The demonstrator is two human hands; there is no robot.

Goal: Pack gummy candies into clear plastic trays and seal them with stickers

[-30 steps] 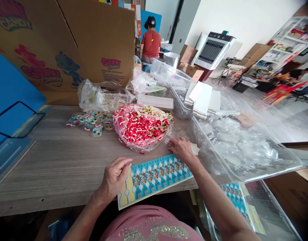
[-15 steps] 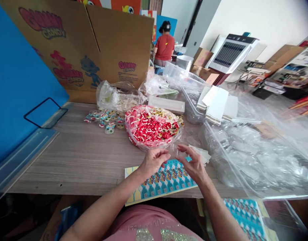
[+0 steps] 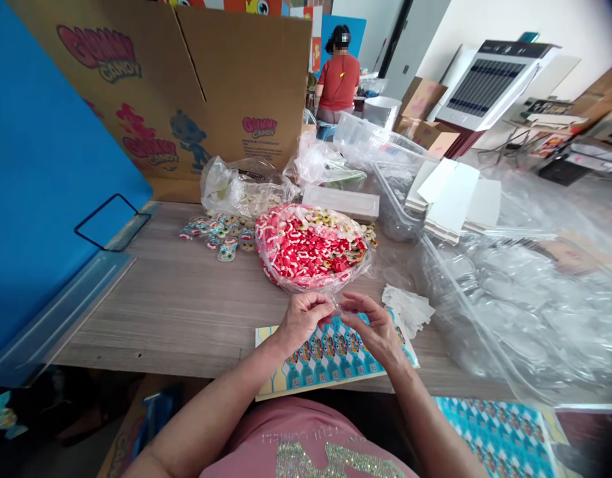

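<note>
My left hand point(image 3: 301, 320) and my right hand point(image 3: 373, 326) meet fingertip to fingertip just above a printed blue and yellow card sheet point(image 3: 330, 355) at the table's front edge. Between the fingertips they pinch a small clear plastic piece point(image 3: 336, 307), hard to make out. Just beyond the hands lies an open plastic bag of red and white gummy candies point(image 3: 310, 247). A pile of small packed candy pieces point(image 3: 221, 234) lies to the left of that bag.
A large clear bag of plastic shells point(image 3: 515, 299) fills the right side. White crumpled paper point(image 3: 408, 307) lies beside my right hand. A cardboard candy box point(image 3: 186, 99) and blue panel point(image 3: 42, 172) stand at left. A person in red point(image 3: 338, 79) sits far back.
My left hand left the card sheet's left end and rose to meet my right hand, which drew back from the table toward me. The view shifted left and closer.
</note>
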